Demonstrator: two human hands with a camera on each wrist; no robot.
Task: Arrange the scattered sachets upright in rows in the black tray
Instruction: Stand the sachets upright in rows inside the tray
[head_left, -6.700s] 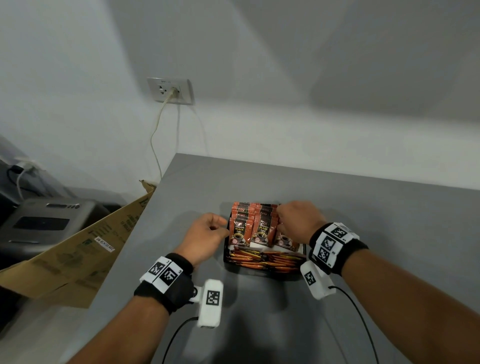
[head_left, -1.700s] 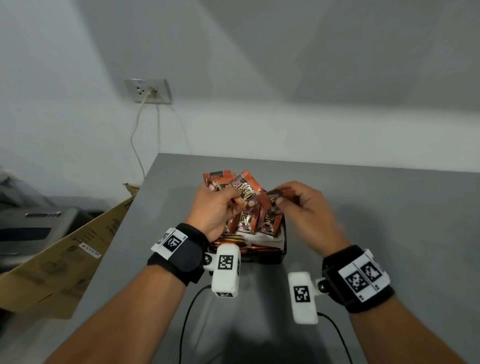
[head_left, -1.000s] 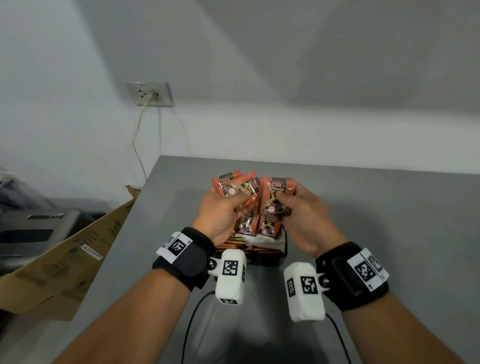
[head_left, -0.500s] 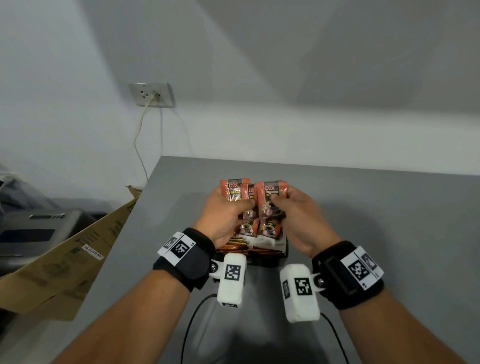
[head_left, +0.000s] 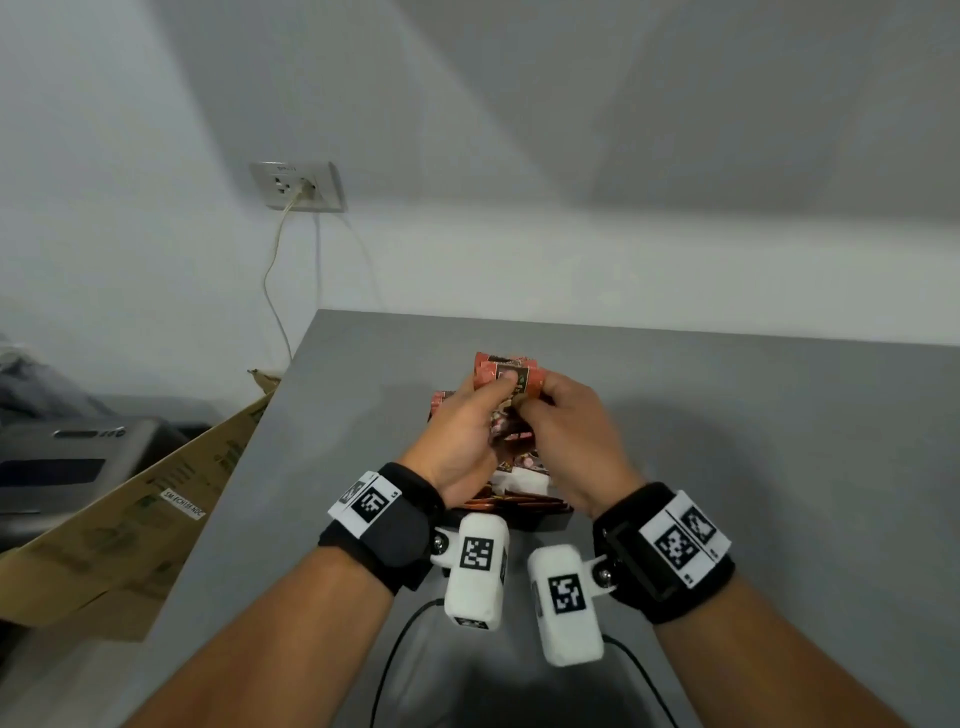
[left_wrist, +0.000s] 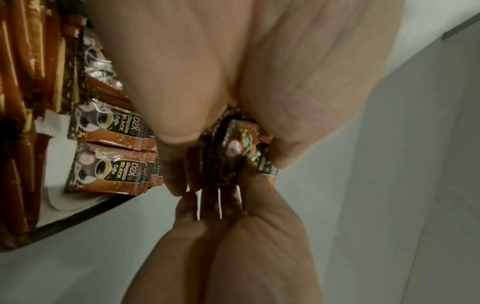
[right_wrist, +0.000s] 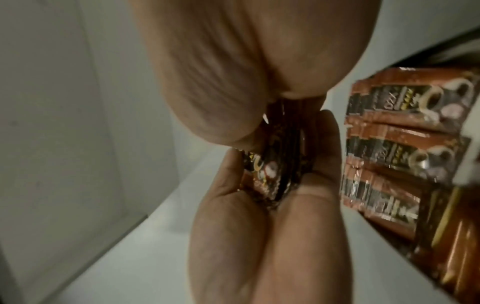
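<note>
Both hands hold one stack of orange-brown coffee sachets (head_left: 506, 373) in the air above the black tray (head_left: 524, 523). My left hand (head_left: 467, 428) grips the stack from the left, thumb on its front. My right hand (head_left: 563, 428) pinches it from the right. In the left wrist view the held stack (left_wrist: 235, 148) shows edge-on between the fingers of both hands. In the right wrist view the held stack (right_wrist: 275, 174) is again edge-on. Upright sachets (left_wrist: 109, 170) stand in rows in the tray. Orange stick sachets (head_left: 511, 503) lie in its near part. The hands hide most of the tray.
The grey table (head_left: 753, 467) ends at its left edge close to the tray. A cardboard box (head_left: 130, 519) leans beside that edge, with a dark device (head_left: 62, 457) behind it. A wall socket (head_left: 296, 184) with a hanging cable is on the back wall.
The two bundles, held side by side half a second ago, are now pressed together into one stack between both hands. The hands have closed in on each other.
</note>
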